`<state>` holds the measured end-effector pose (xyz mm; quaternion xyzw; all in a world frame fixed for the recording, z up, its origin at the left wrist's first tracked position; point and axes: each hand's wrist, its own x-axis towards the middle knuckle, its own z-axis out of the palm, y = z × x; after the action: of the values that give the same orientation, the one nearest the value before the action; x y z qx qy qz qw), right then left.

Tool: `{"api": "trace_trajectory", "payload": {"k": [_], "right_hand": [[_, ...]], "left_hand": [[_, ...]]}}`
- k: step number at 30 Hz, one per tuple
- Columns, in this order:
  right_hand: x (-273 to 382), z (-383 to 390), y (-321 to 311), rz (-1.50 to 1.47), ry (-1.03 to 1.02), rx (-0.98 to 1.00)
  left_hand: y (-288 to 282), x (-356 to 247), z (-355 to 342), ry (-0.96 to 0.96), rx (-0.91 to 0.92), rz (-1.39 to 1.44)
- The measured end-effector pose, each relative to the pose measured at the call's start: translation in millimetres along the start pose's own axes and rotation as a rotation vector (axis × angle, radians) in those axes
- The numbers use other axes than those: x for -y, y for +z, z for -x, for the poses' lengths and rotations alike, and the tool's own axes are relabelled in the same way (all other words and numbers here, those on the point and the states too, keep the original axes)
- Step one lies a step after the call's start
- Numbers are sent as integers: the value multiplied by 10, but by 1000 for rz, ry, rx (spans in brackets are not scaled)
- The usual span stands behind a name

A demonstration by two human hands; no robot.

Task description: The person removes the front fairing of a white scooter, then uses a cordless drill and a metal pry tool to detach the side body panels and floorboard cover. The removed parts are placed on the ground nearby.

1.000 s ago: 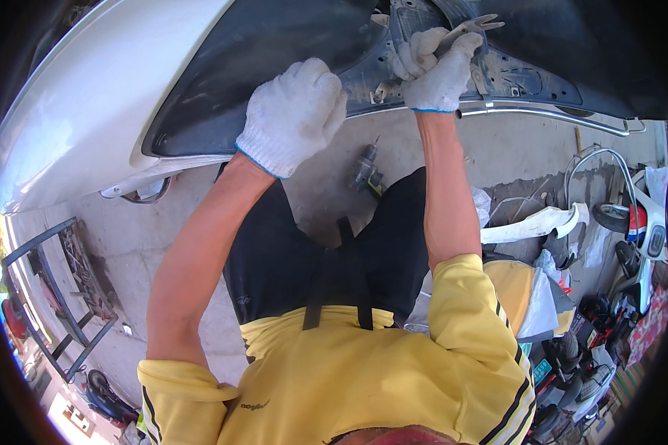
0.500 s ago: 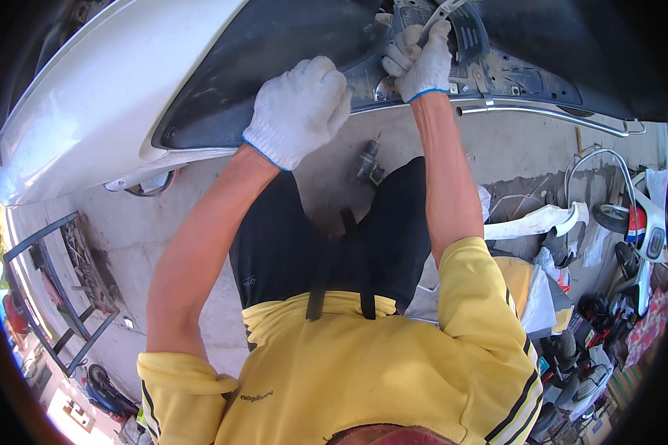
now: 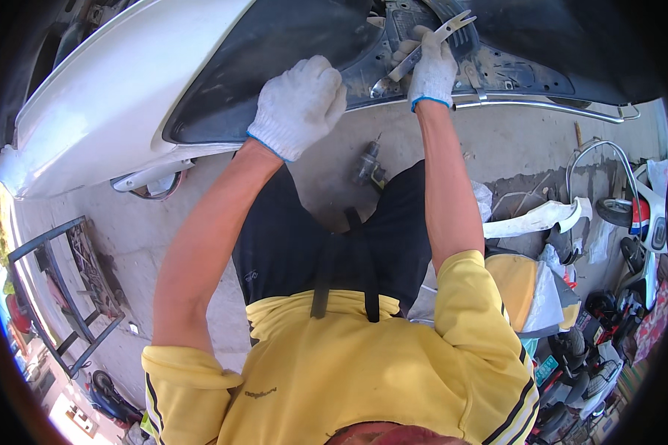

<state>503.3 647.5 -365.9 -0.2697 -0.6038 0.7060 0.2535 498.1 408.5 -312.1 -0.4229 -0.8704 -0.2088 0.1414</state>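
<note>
Compared with the pictures a moment earlier, the right hand [image 3: 432, 68] has moved up and a little to the left along the black underside panel [image 3: 289, 44], and the metal wrench [image 3: 421, 50] it holds is now seen almost in full length, from the lower end near the panel edge to the open jaw end near the top centre of the frame. The fingers are closed around the middle of the wrench. The left hand [image 3: 298, 105] has stayed nearly in the same place, at the upper middle of the frame; it is curled over the edge of the panel, gripping or pressing it, with the fingers bent and no tool in it. To my judgement, the tool was just set again on a fastener in the ribbed part of the panel, while the other hand keeps the piece steady.

Counting: two gloved hands, both in white knitted gloves with a blue cuff; one wrench; one white body shell [image 3: 126, 96] at the upper left, joined to the black panel; one small tool [image 3: 367, 165] lying on the concrete floor [image 3: 163, 222] under the hands; one white loose cover [image 3: 534, 219] at the right
</note>
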Motion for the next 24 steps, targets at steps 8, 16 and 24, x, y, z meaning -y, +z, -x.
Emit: {"api": "trace_trajectory", "payload": {"k": [8,16,24], "right_hand": [[1082,-138,-391,1448,-1553,132],[963,-627,-381,1918,-1081,959],[782,-660,-436,1958,-913,915]], "left_hand": [[25,22,16,14,-32,-9],[23,-8,11,6,-9,-17],[14,-2,29,-17,5,-15]]}}
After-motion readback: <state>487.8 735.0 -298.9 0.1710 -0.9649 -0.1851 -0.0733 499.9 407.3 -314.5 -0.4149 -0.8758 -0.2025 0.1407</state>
